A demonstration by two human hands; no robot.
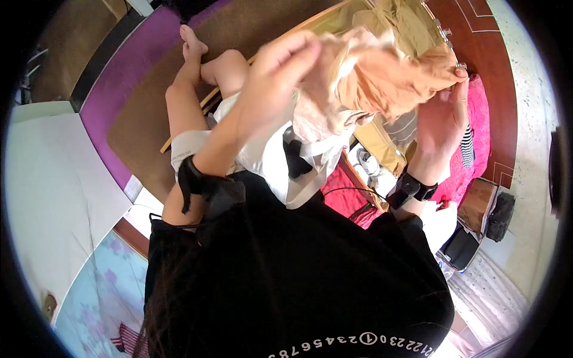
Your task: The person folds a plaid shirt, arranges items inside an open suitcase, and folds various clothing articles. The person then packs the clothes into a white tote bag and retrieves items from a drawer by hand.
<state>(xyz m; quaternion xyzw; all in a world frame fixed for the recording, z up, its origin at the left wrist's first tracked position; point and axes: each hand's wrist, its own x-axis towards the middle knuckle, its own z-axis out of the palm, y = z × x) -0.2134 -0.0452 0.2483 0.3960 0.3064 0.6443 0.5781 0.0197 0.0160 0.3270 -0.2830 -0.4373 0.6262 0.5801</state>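
An orange-tan cloth (388,77) is stretched in the air between my hands, over an open case (334,21) with a yellowish lining. My left hand (289,65) is at its left side, fingers curled together by a cream-coloured ruffled part; motion blur hides what, if anything, they pinch. At the right end, my right hand (444,113) pinches the cloth's corner between thumb and fingers. Pale pink fabric (313,113) hangs beneath the cloth, close to my left wrist. White fabric with straps (316,173) lies across my lap.
Bright pink fabric (477,125) lies right of the case. Small white items (367,164) and red fabric (346,194) are near my lap. A brown bag (477,206) and a black pouch (500,216) are at the right. A white surface (65,179) is at the left.
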